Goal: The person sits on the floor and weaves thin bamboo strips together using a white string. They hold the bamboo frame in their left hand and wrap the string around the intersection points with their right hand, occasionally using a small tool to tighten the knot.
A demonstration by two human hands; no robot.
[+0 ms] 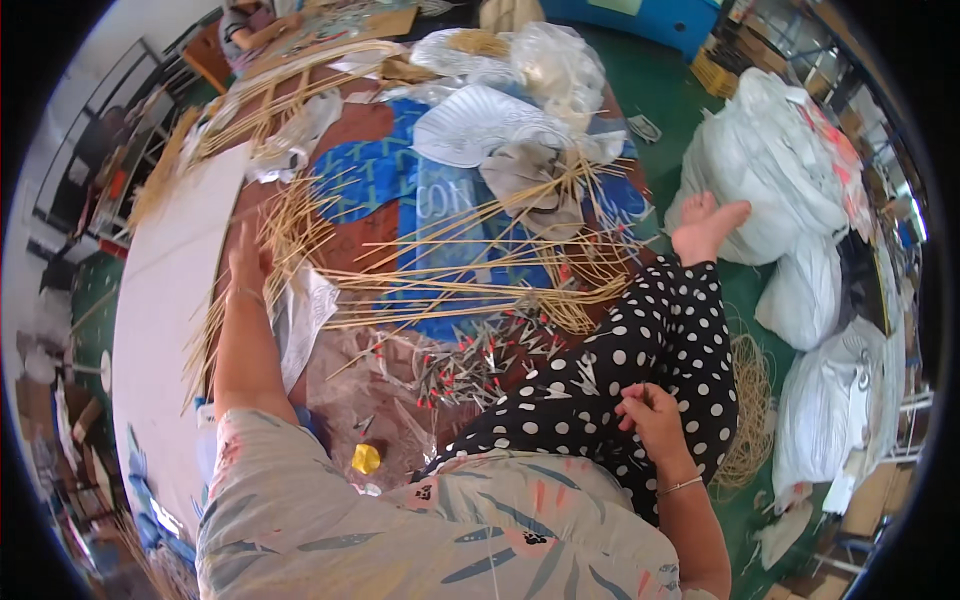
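Observation:
My left hand [248, 258] reaches out at the left, fingers stretched forward, beside a spread of thin tan sticks [295, 235]; whether it touches them is hard to make out. Over my dotted trousers [590, 390] is my right hand [652, 415], its fingers curled together; anything between them is too small to name. Long tan strips [450, 290] lie across the middle of the table in front of me. A heap of small grey clips with red tips [480, 360] rests beside my thigh, and a few grey clips [585, 375] lie on the trousers.
White fan-shaped pieces [480, 125], a grey cloth [525, 180] and clear plastic bags [565, 75] cover the far table. A pale board [170, 290] runs along the left. Full white sacks [760, 160] and a coil of strips [745, 420] are on the right floor. Another person [255, 35] sits at the far left.

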